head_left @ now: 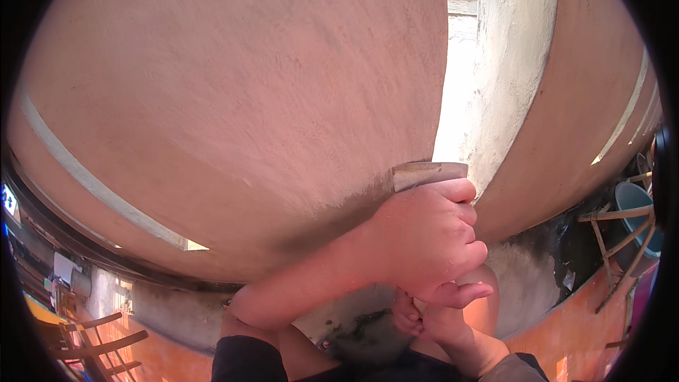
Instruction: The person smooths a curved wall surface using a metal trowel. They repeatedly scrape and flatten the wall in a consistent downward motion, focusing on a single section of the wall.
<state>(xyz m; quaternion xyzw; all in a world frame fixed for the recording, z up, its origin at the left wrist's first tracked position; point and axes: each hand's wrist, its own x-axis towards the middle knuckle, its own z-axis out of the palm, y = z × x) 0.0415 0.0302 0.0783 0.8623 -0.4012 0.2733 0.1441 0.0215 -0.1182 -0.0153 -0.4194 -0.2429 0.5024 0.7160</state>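
Observation:
My left forearm crosses from the lower left, and my left hand (428, 237) is closed in a fist with its back toward me. A flat, straight-edged grey-brown blade (430, 173), like a scraper's, sticks out past the far side of this fist. Its handle, if any, is hidden by the fingers. Just below, my right hand (442, 322) is held near my knees with its fingers curled, partly behind the left thumb. What it holds, if anything, cannot be seen. Both hands are before a pinkish plastered wall (269, 85).
Right of the wall runs a narrow bright opening (456, 92), edged by a pale plaster face (513, 49). A wooden stand (622, 216) and a blue-green basin (633, 198) are at the far right. Wooden furniture (99, 343) stands at the lower left, beside an orange floor (166, 346).

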